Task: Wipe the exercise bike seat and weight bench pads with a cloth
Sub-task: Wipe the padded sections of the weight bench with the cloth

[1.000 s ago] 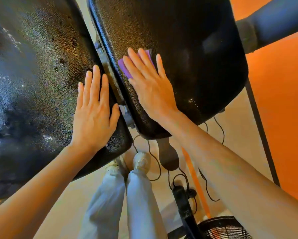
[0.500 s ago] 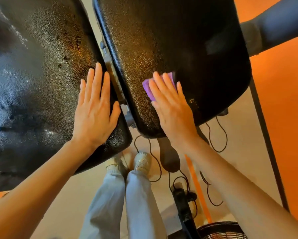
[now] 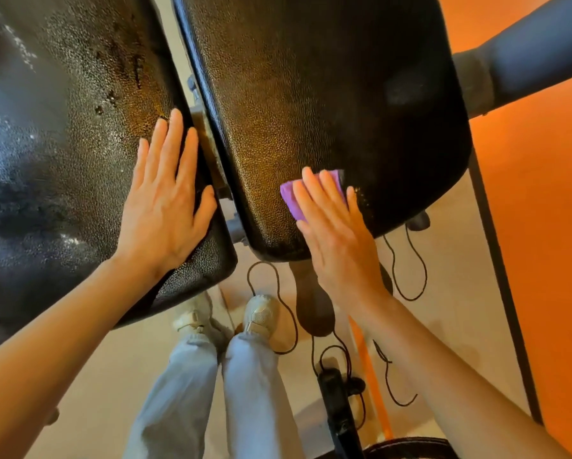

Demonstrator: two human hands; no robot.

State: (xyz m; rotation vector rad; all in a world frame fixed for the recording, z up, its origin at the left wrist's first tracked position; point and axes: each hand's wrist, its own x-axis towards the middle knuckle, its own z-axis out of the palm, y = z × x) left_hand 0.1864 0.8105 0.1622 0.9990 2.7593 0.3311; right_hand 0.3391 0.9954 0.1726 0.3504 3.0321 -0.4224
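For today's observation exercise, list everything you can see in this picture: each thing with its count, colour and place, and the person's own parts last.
Bench pads: two, black; left pad and right pad side by side, narrow gap between.
Cloth: one, purple, on the right pad near its lower edge, under the fingers.
Padded roller: one, dark blue, upper right.
Cords: black, looped on the beige floor.
Wall: orange, right.
Left hand: flat on the left pad.
Right hand: flat on the cloth.
Legs: two, pale trousers, light shoes, bottom centre.
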